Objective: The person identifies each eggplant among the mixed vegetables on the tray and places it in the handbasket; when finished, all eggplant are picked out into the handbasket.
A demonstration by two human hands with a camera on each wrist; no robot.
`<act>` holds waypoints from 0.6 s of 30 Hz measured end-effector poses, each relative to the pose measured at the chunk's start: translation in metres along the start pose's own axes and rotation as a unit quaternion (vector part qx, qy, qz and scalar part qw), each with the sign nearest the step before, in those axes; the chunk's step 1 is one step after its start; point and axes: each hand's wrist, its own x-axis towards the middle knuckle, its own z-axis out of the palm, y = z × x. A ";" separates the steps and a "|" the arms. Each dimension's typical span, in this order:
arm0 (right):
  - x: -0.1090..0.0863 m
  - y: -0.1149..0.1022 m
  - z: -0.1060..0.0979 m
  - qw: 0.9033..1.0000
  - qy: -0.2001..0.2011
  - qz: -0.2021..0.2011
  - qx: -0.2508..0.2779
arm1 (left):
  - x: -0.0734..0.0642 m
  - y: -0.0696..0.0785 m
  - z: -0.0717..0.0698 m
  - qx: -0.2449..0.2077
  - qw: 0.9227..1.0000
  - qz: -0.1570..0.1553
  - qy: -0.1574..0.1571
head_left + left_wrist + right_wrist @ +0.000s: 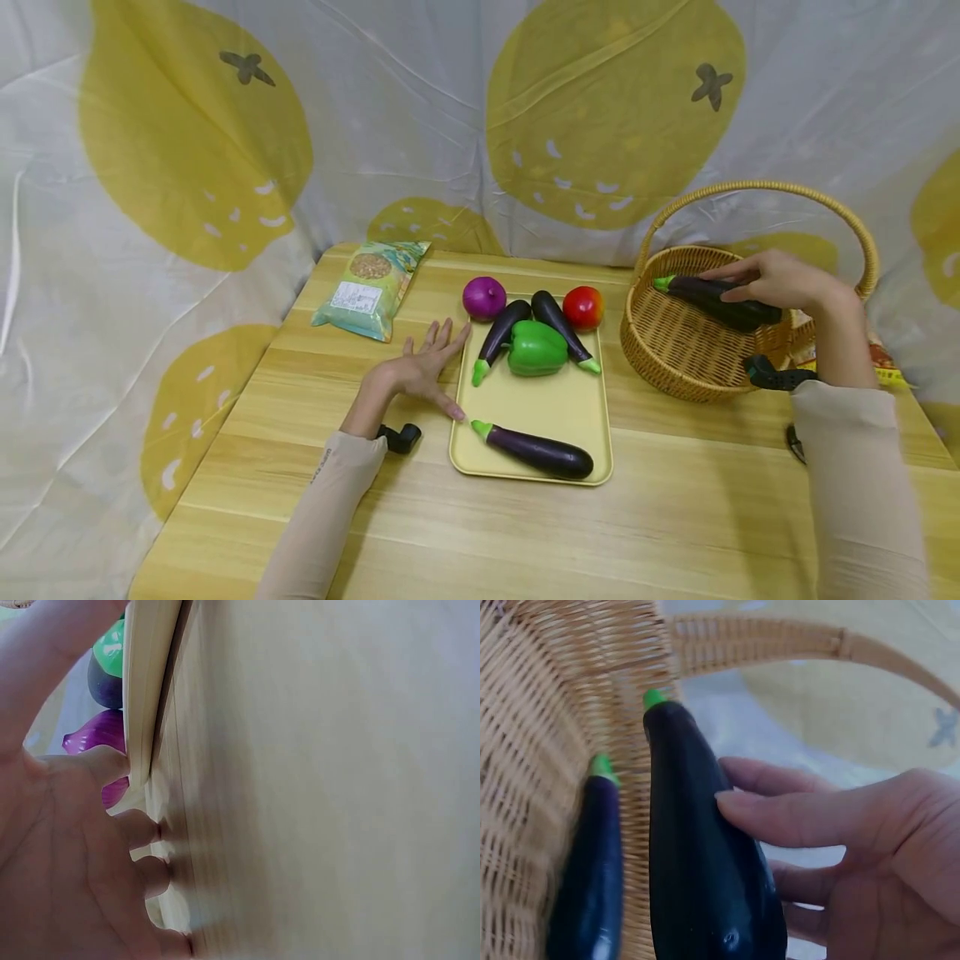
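My right hand grips a dark purple eggplant with a green stem, held over the inside of the wicker basket. In the right wrist view a second eggplant lies lower in the basket. My left hand is spread at the left edge of the yellow tray, its thumb and a finger at the rim. On the tray, one eggplant lies at the near end. Farther back are two smaller eggplants, a green bell pepper, a purple onion and a red fruit.
A blue-green food bag lies at the back left of the wooden table. The basket's tall handle arches over it. A red and yellow packet lies partly hidden behind my right forearm. A lemon-print cloth hangs behind.
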 end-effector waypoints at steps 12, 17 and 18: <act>0.029 0.020 0.013 0.999 -0.033 -0.010 -0.014 | -0.001 0.000 0.001 -0.002 1.000 0.001 -0.004; 0.034 0.025 0.017 0.999 -0.033 -0.008 -0.010 | 0.000 0.000 0.001 -0.003 1.000 0.004 0.003; 0.035 0.025 0.018 0.999 -0.033 -0.008 -0.008 | 0.000 0.000 0.001 -0.004 1.000 0.005 0.003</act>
